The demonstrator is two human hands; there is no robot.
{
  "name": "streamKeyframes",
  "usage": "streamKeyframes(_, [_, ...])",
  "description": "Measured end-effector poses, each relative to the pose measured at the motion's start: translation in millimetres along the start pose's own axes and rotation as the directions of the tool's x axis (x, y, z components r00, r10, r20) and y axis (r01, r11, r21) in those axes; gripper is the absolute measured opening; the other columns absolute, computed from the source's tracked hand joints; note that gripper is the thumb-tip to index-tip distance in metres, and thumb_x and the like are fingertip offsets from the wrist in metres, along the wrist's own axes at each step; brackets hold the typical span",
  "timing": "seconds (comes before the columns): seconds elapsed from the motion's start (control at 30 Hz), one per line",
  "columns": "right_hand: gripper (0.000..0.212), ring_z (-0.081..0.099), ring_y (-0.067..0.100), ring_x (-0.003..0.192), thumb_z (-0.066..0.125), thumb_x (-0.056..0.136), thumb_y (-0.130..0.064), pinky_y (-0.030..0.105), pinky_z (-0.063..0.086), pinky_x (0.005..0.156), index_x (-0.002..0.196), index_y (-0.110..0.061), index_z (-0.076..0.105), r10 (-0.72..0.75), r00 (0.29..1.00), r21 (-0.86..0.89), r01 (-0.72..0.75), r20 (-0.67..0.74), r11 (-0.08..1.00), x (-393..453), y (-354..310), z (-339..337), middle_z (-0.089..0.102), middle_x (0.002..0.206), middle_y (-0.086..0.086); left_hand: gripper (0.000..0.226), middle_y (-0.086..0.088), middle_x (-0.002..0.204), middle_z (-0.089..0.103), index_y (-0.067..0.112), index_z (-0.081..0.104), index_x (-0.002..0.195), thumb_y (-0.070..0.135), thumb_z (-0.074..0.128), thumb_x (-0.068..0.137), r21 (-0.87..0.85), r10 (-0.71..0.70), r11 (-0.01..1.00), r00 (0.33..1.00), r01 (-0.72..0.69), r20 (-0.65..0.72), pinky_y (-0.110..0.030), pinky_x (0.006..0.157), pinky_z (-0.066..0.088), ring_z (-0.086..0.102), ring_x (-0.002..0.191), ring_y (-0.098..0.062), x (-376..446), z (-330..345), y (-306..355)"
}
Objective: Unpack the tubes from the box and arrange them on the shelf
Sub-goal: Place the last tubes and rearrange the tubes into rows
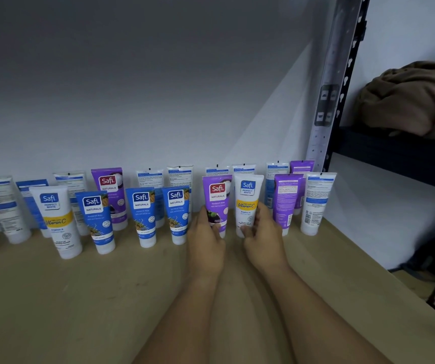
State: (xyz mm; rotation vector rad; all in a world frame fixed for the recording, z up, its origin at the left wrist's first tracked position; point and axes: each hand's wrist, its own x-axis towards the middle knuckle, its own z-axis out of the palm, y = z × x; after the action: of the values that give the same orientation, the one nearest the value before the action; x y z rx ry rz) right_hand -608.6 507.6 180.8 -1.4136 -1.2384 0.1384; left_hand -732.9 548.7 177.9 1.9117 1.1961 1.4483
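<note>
Hands: both of yours reach in from the near edge to the middle of the tube row.
Left hand (pixel 206 237): you grip the purple Naturals tube (pixel 216 200) low on its body, fingers wrapped round the cap end; tube upright, cap down, label facing you.
Right hand (pixel 262 232): you grip the white Vitamin C tube (pixel 248 200) the same way, fingers curled round its lower part; upright, label facing you.
Held tubes: just beside each other, narrow gap between; caps hidden by your fingers, so cannot tell whether they touch the shelf.
Shelf (pixel 80 298): tan wooden board, wall at the far side.
Front row left of your hands: two blue Naturals tubes (pixel 158 214) side by side, another blue tube (pixel 95 219) tilted, then a second white Vitamin C tube (pixel 56 219) leaning, all cap down.
Front row right of your hands: purple tube (pixel 286 200) and white tube (pixel 316 203), back labels towards you.
Back row (pixel 179 177): more tubes against the wall, mostly back labels showing; one purple front label at left centre.
Far right: dark metal rack upright (pixel 342 82), brown cloth bundle (pixel 410 101) on the neighbouring rack's shelf.
</note>
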Motion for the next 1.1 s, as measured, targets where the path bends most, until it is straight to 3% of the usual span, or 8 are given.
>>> streamKeyframes(0.1, [0.058, 0.053, 0.001, 0.111, 0.064, 0.085, 0.001, 0.005, 0.040, 0.084, 0.135, -0.021, 0.044, 0.001, 0.999, 0.016, -0.002, 0.042, 1.000, -1, -2, -2, 0.055, 0.121, -0.012, 0.042, -0.005, 0.118, 0.066, 0.012, 0.056, 0.130, 0.003, 0.064, 0.089, -0.009, -0.003, 1.000, 1.000, 0.003, -0.001, -0.027, 0.087, 0.051, 0.061, 0.111, -0.018, 0, -1, 0])
streamKeyframes(0.27, [0.063, 0.050, -0.005, 0.110, 0.067, 0.083, 0.000, 0.002, 0.038, 0.084, 0.136, -0.025, 0.043, 0.026, 0.998, 0.026, -0.028, 0.055, 0.999, 0, -3, -2, 0.053, 0.122, -0.017, 0.037, -0.002, 0.113, 0.067, 0.015, 0.059, 0.125, 0.005, 0.062, 0.089, -0.018, -0.013, 1.000, 1.000, 0.013, -0.021, -0.023, 0.083, 0.049, 0.062, 0.106, -0.016, 0, -1, 3])
streamKeyframes(0.43, [0.065, 0.056, 0.006, 0.115, 0.071, 0.079, -0.002, 0.021, 0.048, 0.092, 0.135, -0.022, 0.046, 0.054, 0.999, 0.000, -0.054, -0.007, 0.999, 0, 0, -1, 0.059, 0.126, -0.005, 0.034, 0.000, 0.111, 0.068, 0.017, 0.059, 0.120, 0.009, 0.062, 0.088, 0.003, -0.032, 0.999, 0.999, 0.032, -0.025, -0.023, 0.079, 0.049, 0.063, 0.102, -0.015, -3, -2, 4])
streamKeyframes(0.63, [0.048, 0.065, 0.014, 0.098, 0.068, 0.078, -0.001, 0.030, 0.055, 0.087, 0.123, -0.014, 0.058, 0.118, 0.992, -0.074, -0.122, -0.050, 0.990, -12, -8, -14, 0.068, 0.107, 0.001, 0.031, -0.003, 0.108, 0.068, 0.013, 0.061, 0.115, 0.004, 0.060, 0.085, 0.119, -0.060, 0.990, 0.993, 0.072, -0.098, -0.020, 0.073, 0.040, 0.063, 0.101, -0.021, -21, -13, 16])
streamKeyframes(0.73, [0.042, 0.063, 0.012, 0.088, 0.065, 0.077, 0.002, 0.025, 0.053, 0.083, 0.117, -0.011, 0.061, 0.188, 0.980, -0.085, -0.193, -0.062, 0.978, -18, -7, -29, 0.067, 0.097, 0.001, 0.024, -0.009, 0.100, 0.069, 0.008, 0.062, 0.109, 0.004, 0.059, 0.086, 0.139, -0.073, 0.986, 0.992, 0.087, -0.103, -0.029, 0.072, 0.047, 0.064, 0.093, -0.027, -35, -15, 25])
streamKeyframes(0.87, [0.030, 0.062, 0.014, 0.078, 0.061, 0.076, 0.005, 0.020, 0.048, 0.074, 0.099, -0.014, 0.064, 0.242, 0.964, -0.113, -0.254, -0.111, 0.961, -24, -1, -61, 0.066, 0.084, -0.001, 0.024, -0.003, 0.093, 0.072, 0.009, 0.067, 0.104, 0.002, 0.059, 0.083, 0.097, -0.049, 0.994, 0.995, 0.041, 0.086, -0.022, 0.078, 0.047, 0.067, 0.087, -0.020, -49, 0, 45])
streamKeyframes(0.97, [0.028, 0.063, 0.019, 0.076, 0.060, 0.073, 0.006, 0.025, 0.049, 0.072, 0.093, -0.014, 0.062, 0.249, 0.945, -0.144, -0.282, -0.212, 0.949, -21, 12, -89, 0.066, 0.080, 0.001, 0.027, 0.002, 0.088, 0.067, 0.014, 0.064, 0.106, 0.003, 0.059, 0.081, 0.058, -0.004, 0.998, 0.973, -0.010, 0.232, -0.034, 0.083, 0.054, 0.065, 0.084, -0.015, -53, 25, 58])
streamKeyframes(1.1, [0.039, 0.063, 0.021, 0.089, 0.067, 0.074, 0.001, 0.027, 0.049, 0.077, 0.110, -0.013, 0.058, 0.249, 0.917, -0.113, -0.295, -0.311, 0.949, -9, 30, -111, 0.064, 0.097, 0.003, 0.044, -0.008, 0.114, 0.064, 0.010, 0.057, 0.125, 0.004, 0.059, 0.082, 0.078, 0.034, 0.996, 0.976, -0.052, 0.214, -0.026, 0.091, 0.046, 0.060, 0.108, -0.025, -50, 58, 75])
